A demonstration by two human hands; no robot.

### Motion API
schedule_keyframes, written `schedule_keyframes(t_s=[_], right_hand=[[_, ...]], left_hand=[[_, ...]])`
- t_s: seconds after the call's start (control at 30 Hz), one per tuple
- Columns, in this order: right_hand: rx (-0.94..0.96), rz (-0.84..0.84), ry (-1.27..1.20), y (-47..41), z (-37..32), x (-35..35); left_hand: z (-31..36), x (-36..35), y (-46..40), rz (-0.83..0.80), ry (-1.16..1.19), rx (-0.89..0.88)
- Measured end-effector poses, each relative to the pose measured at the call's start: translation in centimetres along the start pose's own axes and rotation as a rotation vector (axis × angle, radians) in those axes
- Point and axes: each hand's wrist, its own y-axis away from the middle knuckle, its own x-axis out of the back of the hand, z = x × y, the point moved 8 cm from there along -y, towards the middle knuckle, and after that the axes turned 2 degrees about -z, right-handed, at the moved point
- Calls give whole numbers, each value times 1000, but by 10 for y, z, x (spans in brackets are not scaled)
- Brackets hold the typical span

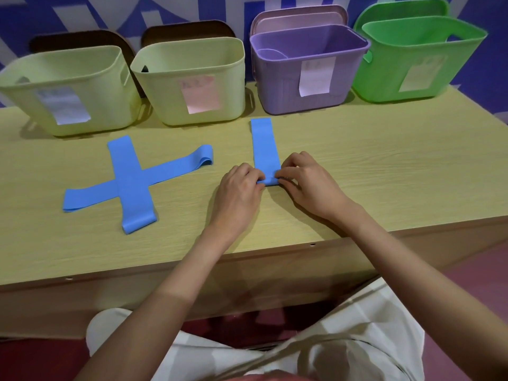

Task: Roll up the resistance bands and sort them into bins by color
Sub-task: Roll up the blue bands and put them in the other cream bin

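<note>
On the worktop [357, 171], just in front of the purple bin [308, 75], a blue band [264, 144] lies flat and straight, running away from the person. Its near end is folded over into a small first turn. Left hand [239, 188] and right hand [308, 180] both pinch that turn with curled fingertips, one at each edge of the strip; neither hand holds anything else.

Step in hand, as I judge it: starting the roll. Very early, most of the band is not yet rolled.

To do it well: keep the two pinches level so the roll runs square to the strip, otherwise it will cone to one side. Keep the first turns tight; the rubber looks springy and will likely uncoil if slack. Roll away from the body toward the bins, letting the flat part stay on the worktop.

To the left, two more blue bands [132, 180] lie crossed, unrolled, well apart from the hands. Four bins stand along the back: two pale yellow bins [189, 105], the purple one, a green bin [384, 75]. Labels are too blurred to read, so the blue destination cannot be told.
</note>
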Motion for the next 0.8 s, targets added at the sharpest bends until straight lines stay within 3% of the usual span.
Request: schedule_keyframes(t_s=[0.8], right_hand=[[-48,-42,10,-10,12,-5]], left_hand=[[-5,-2,-17,-43,-6,23]])
